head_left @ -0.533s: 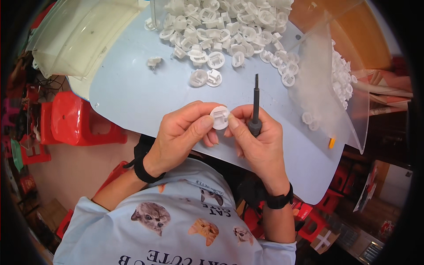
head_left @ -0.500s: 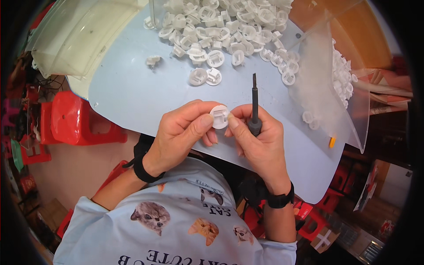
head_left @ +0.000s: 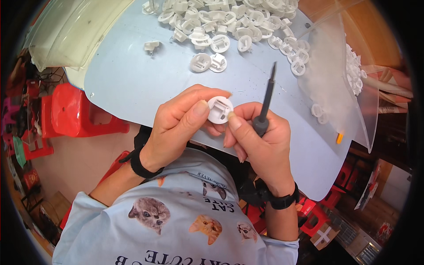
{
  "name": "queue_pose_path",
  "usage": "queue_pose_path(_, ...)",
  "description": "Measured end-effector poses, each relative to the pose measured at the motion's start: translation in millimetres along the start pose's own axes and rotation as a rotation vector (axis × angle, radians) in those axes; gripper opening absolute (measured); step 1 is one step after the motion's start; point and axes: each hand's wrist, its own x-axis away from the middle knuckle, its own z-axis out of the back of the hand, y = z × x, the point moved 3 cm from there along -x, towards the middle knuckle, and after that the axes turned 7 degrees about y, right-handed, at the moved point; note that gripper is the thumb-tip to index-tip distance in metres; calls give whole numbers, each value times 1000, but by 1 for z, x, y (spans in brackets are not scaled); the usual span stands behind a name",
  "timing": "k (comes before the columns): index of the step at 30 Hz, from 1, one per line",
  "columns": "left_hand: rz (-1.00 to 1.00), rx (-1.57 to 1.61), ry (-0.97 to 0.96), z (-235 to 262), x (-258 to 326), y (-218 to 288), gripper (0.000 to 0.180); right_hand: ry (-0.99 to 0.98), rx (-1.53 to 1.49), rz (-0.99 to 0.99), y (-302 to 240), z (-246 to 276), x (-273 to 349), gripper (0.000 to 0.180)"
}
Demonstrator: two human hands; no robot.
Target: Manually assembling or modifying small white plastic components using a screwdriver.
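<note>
The left hand (head_left: 179, 117) and right hand (head_left: 265, 139) pinch the white disc (head_left: 219, 111) between them above the table (head_left: 132, 84), but since the right also clutches a dark screwdriver (head_left: 267, 100), that divided grip could let either slip.

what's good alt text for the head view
The left hand and right hand hold a small round white part above a pale blue table, with a dark thin-tipped tool also in the right hand's grip. Beyond them is a pile of similar parts; at left, a red stool.
</note>
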Motion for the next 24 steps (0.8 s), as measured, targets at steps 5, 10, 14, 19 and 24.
queue_pose_path(5, -107, -119, 13, -1, -2, 4, 42, -29, -47, -17, 6, -3, 1, 13)
queue_pose_path(10, -69, -136, -16, 1, 0, 4, 42, 8, 59, 70, -2, 1, 0, 13)
queue_pose_path(14, -34, -158, -29, 0, -1, 7, 42, 8, 147, 81, 0, 1, -1, 13)
queue_pose_path(19, -23, -143, -32, -1, -1, 5, 41, 3, 224, 248, 9, 2, -4, 12)
queue_pose_path(24, -9, -148, -38, -2, -1, 4, 41, 11, 253, 267, 7, 1, -4, 10)
